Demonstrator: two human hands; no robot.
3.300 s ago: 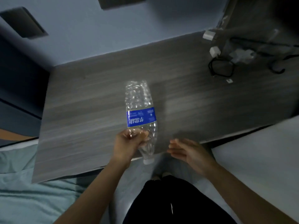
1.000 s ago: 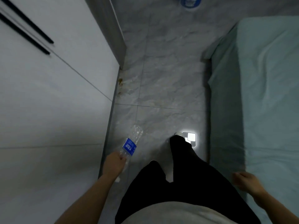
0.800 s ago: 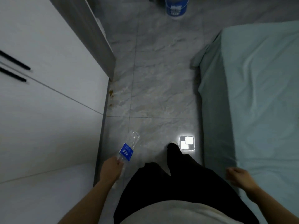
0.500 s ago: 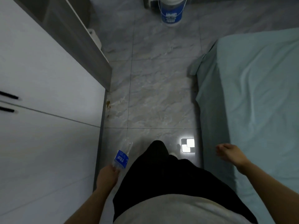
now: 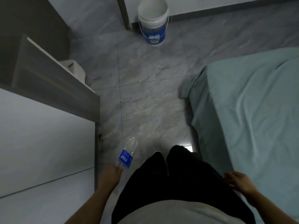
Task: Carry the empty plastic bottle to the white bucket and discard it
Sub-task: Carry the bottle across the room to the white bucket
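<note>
- the plastic bottle (image 5: 126, 155) is in hand, low at the person's left side, its base pointing ahead over the floor (image 5: 150, 101).
- the left hand (image 5: 110, 174) has its fingers clenched round the bottle's neck end.
- the right hand (image 5: 239, 181) hangs loose with nothing in it, beside the bed (image 5: 252, 110).
- the white bucket (image 5: 153, 21) stands open well ahead by the wall.
- judged so: pickup done; the rest of the walk and the drop remain.

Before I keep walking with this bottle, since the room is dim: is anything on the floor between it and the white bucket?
Nothing visible does. The bottle in the left hand faces bare floor tiles up to the white bucket; cabinet and bed flank the path.
</note>
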